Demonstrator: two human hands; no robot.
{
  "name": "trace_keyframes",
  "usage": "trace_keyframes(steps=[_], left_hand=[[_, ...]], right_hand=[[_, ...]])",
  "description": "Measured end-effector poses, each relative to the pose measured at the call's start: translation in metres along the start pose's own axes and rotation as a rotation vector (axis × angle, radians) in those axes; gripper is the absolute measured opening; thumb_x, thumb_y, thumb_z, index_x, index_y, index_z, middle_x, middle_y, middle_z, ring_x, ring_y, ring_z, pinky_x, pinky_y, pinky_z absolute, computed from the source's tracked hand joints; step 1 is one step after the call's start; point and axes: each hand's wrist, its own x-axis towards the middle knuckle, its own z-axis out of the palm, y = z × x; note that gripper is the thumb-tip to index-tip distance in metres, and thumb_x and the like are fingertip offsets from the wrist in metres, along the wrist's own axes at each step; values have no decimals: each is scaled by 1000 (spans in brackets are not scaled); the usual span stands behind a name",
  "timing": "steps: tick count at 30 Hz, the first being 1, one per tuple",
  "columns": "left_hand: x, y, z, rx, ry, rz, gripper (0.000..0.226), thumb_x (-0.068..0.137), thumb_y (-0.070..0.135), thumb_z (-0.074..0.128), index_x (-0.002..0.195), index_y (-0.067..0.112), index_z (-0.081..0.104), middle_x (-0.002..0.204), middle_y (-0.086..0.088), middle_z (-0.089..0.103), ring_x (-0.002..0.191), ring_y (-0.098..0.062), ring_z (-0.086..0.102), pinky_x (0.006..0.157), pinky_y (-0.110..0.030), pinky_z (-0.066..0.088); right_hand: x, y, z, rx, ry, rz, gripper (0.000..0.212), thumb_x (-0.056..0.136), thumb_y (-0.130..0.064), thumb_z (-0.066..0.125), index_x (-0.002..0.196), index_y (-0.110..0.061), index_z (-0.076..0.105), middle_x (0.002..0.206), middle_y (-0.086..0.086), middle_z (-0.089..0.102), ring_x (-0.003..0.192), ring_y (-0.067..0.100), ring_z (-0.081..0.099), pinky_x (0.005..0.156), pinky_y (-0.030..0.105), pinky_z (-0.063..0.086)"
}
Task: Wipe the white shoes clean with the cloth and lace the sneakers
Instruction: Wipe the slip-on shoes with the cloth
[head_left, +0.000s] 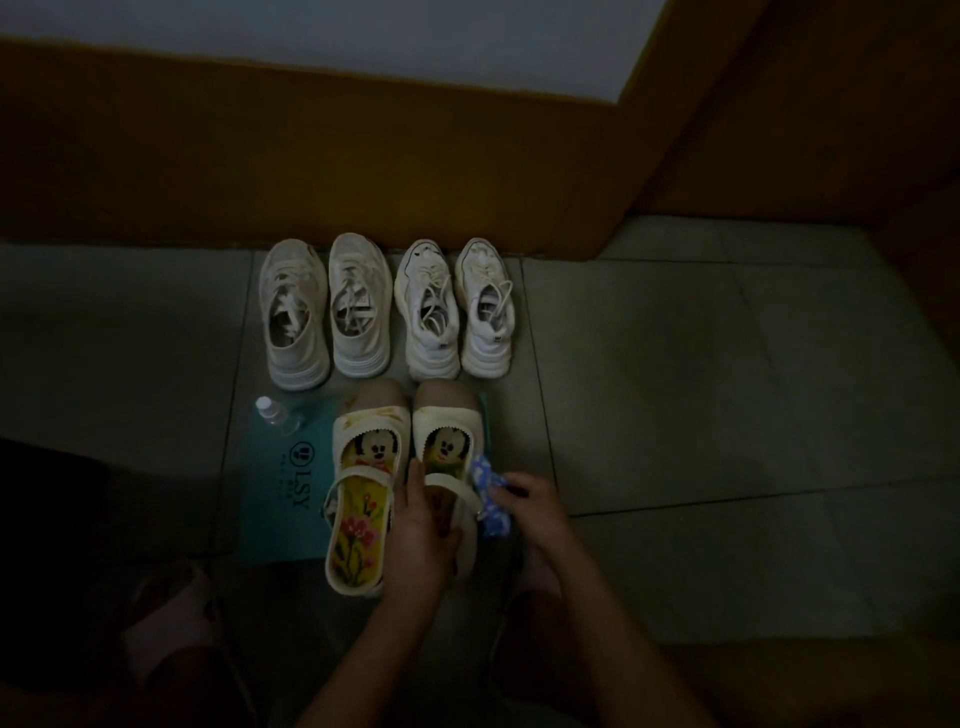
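Observation:
Two white strap shoes with cartoon insoles lie on a teal bag (280, 499). The left shoe (358, 499) lies free. My left hand (423, 540) grips the right shoe (447, 415) across its heel part. My right hand (524, 506) holds a blue patterned cloth (491, 504) against that shoe's right side. Behind them two pairs of white sneakers stand by the wall: the left pair (324, 312) with loose laces stuffed inside, the right pair (454, 306) with laces threaded and untied.
A small clear bottle (272, 413) with a white cap lies on the bag's far left corner. An orange-brown wall (311, 171) borders the grey tiled floor (727, 389) behind the sneakers. A pink slipper (166, 618) shows at lower left.

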Motion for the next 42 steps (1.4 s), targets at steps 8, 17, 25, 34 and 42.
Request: trace_keyframes(steps=[8, 17, 25, 34, 42], left_hand=[[-3, 10, -7, -12, -103, -29, 96, 77, 19, 71, 148, 12, 7, 154, -10, 15, 131, -26, 39, 100, -30, 40], [25, 58, -65, -546, 15, -53, 43, 90, 26, 57, 130, 12, 50, 129, -7, 55, 110, -15, 54, 88, -29, 46], [37, 53, -78, -886, -96, -111, 19, 93, 14, 51, 108, 19, 61, 93, 0, 68, 75, -3, 67, 61, -20, 54], [45, 31, -89, -991, -210, -213, 9, 89, 20, 55, 92, 14, 62, 85, -4, 69, 69, -9, 66, 56, -18, 54], [56, 7, -101, -1088, -63, -263, 18, 86, 19, 60, 99, 7, 58, 85, -12, 66, 61, -14, 66, 51, -23, 53]], right_hand=[[-3, -47, -23, 736, 117, -2, 10, 93, -9, 50, 98, -10, 58, 69, 0, 73, 61, 9, 70, 56, 21, 57], [-25, -91, 23, 541, 74, -110, 14, 86, -14, 63, 99, -15, 58, 98, 11, 67, 76, 18, 67, 62, 26, 56], [-37, -110, 48, 456, 21, -130, 18, 88, -10, 60, 104, -4, 63, 93, 12, 67, 79, 22, 65, 70, 29, 55], [-37, -112, 60, 299, 14, -132, 11, 86, -5, 61, 88, -15, 65, 96, 14, 66, 81, 22, 64, 76, 31, 54], [-26, -101, 53, -106, 214, -228, 43, 83, -28, 68, 122, -16, 55, 121, 6, 58, 110, 20, 56, 80, 23, 49]])
